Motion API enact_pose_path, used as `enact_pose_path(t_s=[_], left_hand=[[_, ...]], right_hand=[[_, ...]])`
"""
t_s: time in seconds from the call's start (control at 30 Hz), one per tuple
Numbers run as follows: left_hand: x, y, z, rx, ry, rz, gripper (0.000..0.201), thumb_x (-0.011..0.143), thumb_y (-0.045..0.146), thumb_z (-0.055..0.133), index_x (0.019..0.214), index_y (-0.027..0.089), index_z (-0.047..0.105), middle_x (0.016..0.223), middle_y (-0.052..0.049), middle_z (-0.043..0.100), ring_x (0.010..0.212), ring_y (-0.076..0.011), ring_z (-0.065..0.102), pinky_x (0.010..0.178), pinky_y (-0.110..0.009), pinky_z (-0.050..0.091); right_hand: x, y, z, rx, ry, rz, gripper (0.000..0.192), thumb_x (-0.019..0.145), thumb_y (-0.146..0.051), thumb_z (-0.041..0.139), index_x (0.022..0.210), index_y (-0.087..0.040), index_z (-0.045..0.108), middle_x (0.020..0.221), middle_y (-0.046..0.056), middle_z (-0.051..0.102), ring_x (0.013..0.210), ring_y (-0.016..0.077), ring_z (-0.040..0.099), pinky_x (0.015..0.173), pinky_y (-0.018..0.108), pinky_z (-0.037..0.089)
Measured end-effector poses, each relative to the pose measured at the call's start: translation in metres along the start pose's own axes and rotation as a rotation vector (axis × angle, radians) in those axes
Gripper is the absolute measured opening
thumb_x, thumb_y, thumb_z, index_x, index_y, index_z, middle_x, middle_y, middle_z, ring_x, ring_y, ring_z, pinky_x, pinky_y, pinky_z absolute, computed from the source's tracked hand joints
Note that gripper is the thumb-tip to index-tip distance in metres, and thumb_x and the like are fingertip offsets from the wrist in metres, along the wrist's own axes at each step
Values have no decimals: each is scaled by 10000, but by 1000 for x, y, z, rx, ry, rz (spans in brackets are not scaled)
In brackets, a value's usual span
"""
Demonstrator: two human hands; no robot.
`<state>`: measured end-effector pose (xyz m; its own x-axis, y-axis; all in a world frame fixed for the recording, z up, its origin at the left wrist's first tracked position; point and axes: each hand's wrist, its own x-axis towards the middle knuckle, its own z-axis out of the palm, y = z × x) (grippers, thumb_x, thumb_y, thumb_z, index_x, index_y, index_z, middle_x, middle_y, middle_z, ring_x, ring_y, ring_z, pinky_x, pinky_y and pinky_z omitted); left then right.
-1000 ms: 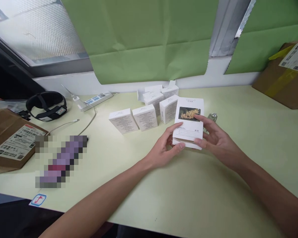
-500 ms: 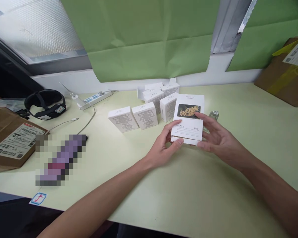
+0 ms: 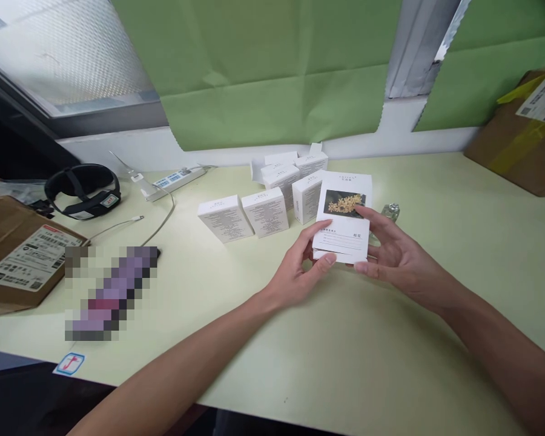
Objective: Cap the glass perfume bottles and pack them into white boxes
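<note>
Holding a white box [image 3: 344,218] is the job of both hands just now. The left hand [image 3: 300,272] is closed on the near left corner of the box, with the thumb on top and a finger under the edge. The right hand [image 3: 393,254] is closed on the right side, with the thumb lying near the flower picture [image 3: 344,203] on the front. The box is kept just above the table [image 3: 390,375], between the two hands, and a little in front of the row of small boxes.

The step in hand looks like turning the box over to look at it or get it ready. For the next move, a firm hold at one end would be needed, so the other hand can be set free to work on a flap.

The box is held with its long side running away from the person, the top end far and the bottom end near. The picture face is tipped up toward the camera.

Behind it, small white boxes [image 3: 266,211] stand on the table, and a little glass bottle [image 3: 390,212] is seen just beside the right hand. Farther left lie a power strip [image 3: 175,180], a black headband [image 3: 82,191] and a brown parcel [image 3: 18,260].
</note>
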<state>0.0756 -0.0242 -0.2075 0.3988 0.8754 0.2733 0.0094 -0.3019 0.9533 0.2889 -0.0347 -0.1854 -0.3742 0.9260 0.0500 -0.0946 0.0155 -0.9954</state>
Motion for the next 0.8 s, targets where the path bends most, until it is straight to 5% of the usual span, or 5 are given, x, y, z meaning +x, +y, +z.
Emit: enact_pose_path(t_s=[0.33, 0.8], left_hand=[[0, 0, 0, 5, 14, 1, 517, 945, 388, 581, 1430, 325, 415, 1326, -73, 554, 1157, -260, 532, 932, -401, 471], [-1, -7, -3, 88, 9, 4, 499, 966, 409, 541, 1443, 342, 409, 1245, -67, 579, 955, -207, 562, 803, -363, 496]], right_hand=[[-2, -3, 2, 2, 8, 8, 708, 878, -311, 694, 1472, -481, 349, 1625, -36, 285, 1352, 282, 502, 1045, 456, 532], [0, 3, -1, -80, 63, 6, 723, 856, -362, 707, 1486, -459, 366, 1621, -9, 306, 1314, 339, 526, 950, 527, 584]])
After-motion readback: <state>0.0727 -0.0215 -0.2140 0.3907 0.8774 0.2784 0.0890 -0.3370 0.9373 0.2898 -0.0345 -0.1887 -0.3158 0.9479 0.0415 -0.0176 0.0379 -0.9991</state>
